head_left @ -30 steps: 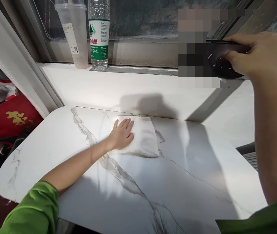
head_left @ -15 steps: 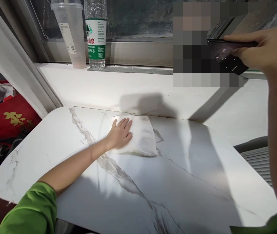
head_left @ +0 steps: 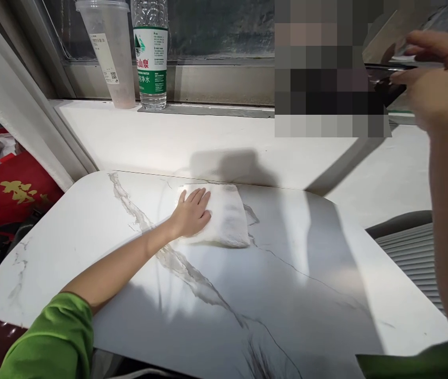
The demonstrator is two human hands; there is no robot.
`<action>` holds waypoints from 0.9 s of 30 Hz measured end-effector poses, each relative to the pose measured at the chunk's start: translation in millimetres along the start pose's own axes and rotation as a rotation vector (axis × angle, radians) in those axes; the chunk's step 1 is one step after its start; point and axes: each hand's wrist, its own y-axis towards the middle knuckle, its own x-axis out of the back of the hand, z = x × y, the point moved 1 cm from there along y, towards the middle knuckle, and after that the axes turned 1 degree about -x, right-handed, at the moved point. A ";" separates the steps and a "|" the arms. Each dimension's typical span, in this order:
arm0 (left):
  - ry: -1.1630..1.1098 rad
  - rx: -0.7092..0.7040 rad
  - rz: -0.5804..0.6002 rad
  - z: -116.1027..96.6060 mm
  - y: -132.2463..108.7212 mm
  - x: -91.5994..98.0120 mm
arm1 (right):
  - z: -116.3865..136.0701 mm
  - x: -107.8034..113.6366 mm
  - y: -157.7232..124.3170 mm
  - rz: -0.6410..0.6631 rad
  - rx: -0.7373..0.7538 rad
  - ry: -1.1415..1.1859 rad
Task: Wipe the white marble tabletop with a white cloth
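My left hand (head_left: 191,213) lies flat, fingers stretched, on a folded white cloth (head_left: 227,218) near the far edge of a white marble tabletop (head_left: 271,295). My right hand (head_left: 439,79) is raised at the upper right, fingers curled round a dark flat object (head_left: 385,79) that looks like a phone; part of it is blurred out. Both arms wear green sleeves.
A white windowsill (head_left: 192,137) runs behind the table, with a water bottle (head_left: 150,52) and a clear plastic cup (head_left: 107,52) standing against the window frame. A red bag (head_left: 14,192) and clutter lie at the left. A grey ribbed chair (head_left: 409,252) is at the right.
My right hand has lifted the dark object higher and further right. The left hand stays flat on the cloth; the view has shifted slightly.
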 end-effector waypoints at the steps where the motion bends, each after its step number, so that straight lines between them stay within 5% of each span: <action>1: -0.004 0.003 0.005 -0.2 0.1 0.6 | -6.8 -1.7 -1.5 -0.066 -0.067 0.059; 3: -0.014 0.008 0.017 -0.1 0.3 1.5 | -5.6 -3.3 -13.3 -0.129 -0.121 0.145; 7: -0.039 0.003 0.013 2.1 0.6 1.8 | 52.6 -5.4 -77.3 -0.076 0.287 0.198; 9: -0.042 0.001 -0.001 3.4 0.8 1.2 | 92.2 -11.6 -122.6 0.136 0.392 0.241; 13: -0.024 0.005 -0.009 4.7 1.8 -1.2 | 153.4 -31.9 -202.9 0.690 0.304 0.212; 16: -0.016 -0.002 -0.019 5.5 2.8 -3.2 | 175.0 -47.3 -234.4 0.855 0.187 0.151; 20: -0.028 0.013 -0.048 7.8 5.0 -4.0 | 183.5 -64.0 -247.5 0.914 0.074 0.073; 27: 0.007 0.033 -0.140 -3.0 1.3 -2.6 | 195.0 -59.3 -260.9 0.832 0.190 0.082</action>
